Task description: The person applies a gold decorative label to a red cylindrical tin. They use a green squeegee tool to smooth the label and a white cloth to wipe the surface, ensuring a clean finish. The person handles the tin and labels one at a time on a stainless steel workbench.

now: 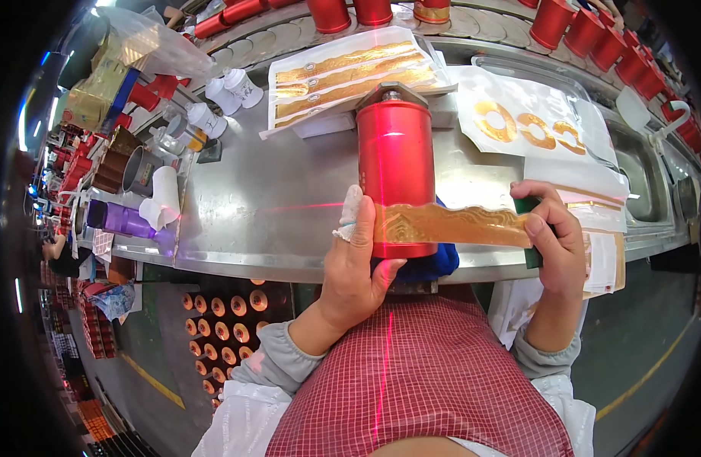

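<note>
Bridging the red cylinder (397, 156) and the right hand (557, 236), a gold strip (464, 225) is set by one end across the cylinder's lower front, the other end being pinched between thumb and fingers. The left hand (349, 278), thumb apart from its fingers, is rested against the cylinder's side. A green piece (533, 257), partly hidden, seems to be held behind the strip. Placement is judged barely begun: most of the length is left loose, and further strips (381, 69) are laid out on a white sheet (350, 46).
</note>
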`<state>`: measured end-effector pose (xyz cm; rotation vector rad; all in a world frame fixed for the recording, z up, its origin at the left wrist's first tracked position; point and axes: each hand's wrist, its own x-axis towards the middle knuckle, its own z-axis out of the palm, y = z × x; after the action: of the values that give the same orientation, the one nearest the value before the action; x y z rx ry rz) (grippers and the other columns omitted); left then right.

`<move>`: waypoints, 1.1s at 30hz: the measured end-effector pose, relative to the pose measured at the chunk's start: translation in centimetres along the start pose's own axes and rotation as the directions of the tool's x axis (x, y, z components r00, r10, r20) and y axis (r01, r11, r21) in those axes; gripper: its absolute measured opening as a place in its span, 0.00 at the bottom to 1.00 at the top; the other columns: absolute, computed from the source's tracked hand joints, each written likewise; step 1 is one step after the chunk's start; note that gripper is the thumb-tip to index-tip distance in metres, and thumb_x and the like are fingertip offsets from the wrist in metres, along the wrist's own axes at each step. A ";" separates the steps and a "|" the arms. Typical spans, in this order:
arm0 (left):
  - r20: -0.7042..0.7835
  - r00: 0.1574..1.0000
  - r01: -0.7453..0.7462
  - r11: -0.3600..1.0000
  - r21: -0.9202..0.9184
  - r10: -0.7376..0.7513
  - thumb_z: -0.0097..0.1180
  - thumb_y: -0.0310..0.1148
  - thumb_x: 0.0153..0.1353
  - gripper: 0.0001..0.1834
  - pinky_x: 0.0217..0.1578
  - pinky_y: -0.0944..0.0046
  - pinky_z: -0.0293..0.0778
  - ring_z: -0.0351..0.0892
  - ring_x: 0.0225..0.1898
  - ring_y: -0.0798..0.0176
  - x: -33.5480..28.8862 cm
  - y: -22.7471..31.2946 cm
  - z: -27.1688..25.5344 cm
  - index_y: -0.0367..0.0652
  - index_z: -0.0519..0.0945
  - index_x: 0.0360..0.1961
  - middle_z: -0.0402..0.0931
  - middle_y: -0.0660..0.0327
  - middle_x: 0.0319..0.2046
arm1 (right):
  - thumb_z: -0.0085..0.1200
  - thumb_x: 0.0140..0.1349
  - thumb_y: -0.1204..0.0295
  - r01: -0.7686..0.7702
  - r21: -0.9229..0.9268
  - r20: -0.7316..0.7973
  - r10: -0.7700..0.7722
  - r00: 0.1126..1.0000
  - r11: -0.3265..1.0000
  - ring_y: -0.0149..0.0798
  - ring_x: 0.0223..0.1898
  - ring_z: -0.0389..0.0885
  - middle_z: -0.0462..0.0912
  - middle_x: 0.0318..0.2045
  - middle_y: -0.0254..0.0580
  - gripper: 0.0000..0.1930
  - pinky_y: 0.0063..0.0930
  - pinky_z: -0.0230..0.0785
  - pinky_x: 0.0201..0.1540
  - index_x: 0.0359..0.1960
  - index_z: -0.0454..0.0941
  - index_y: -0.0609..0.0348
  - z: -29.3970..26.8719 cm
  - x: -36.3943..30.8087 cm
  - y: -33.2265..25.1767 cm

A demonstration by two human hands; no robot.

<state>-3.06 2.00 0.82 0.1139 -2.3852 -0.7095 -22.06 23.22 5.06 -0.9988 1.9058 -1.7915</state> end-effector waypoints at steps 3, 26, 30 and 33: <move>-0.008 0.999 -0.036 0.999 0.039 0.037 0.61 0.37 0.59 0.42 0.58 0.48 0.66 0.67 0.59 0.29 0.3 0.0 -0.2 0.26 0.55 0.67 0.60 0.29 0.61 | 0.53 0.62 0.73 -0.059 -0.013 -0.014 0.059 0.998 0.998 0.30 0.46 0.68 0.75 0.46 0.46 0.11 0.24 0.58 0.48 0.22 0.71 0.61 0.0 -0.1 1.1; 0.068 0.993 -0.110 0.948 0.300 0.093 0.58 0.27 0.55 0.33 0.64 0.38 0.54 0.69 0.61 0.39 -0.2 0.8 -0.6 0.31 0.66 0.64 0.67 0.38 0.60 | 0.55 0.63 0.71 -0.172 0.024 0.086 0.169 0.982 0.985 0.28 0.42 0.70 0.75 0.44 0.41 0.10 0.22 0.62 0.46 0.26 0.75 0.63 2.4 1.3 4.6; 0.229 0.959 -0.261 0.833 0.488 0.167 0.52 0.31 0.59 0.27 0.64 0.38 0.53 0.69 0.61 0.40 1.4 3.3 -1.0 0.38 0.72 0.61 0.71 0.41 0.58 | 0.56 0.63 0.71 -0.176 -0.011 0.064 0.176 0.982 0.984 0.28 0.43 0.71 0.75 0.43 0.41 0.10 0.21 0.62 0.46 0.25 0.74 0.63 2.9 1.2 4.6; 0.196 0.976 -0.159 0.919 0.362 0.091 0.59 0.26 0.56 0.32 0.66 0.37 0.49 0.69 0.61 0.39 2.1 3.4 -0.7 0.31 0.67 0.63 0.69 0.41 0.59 | 0.56 0.63 0.72 -0.150 -0.006 0.058 0.150 0.987 0.989 0.28 0.44 0.72 0.75 0.43 0.40 0.10 0.21 0.63 0.45 0.25 0.75 0.64 2.9 1.1 5.0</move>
<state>-4.04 4.04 4.19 0.0584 -2.6470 -0.2003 -22.21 20.16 0.02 -0.8730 1.8938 -1.6592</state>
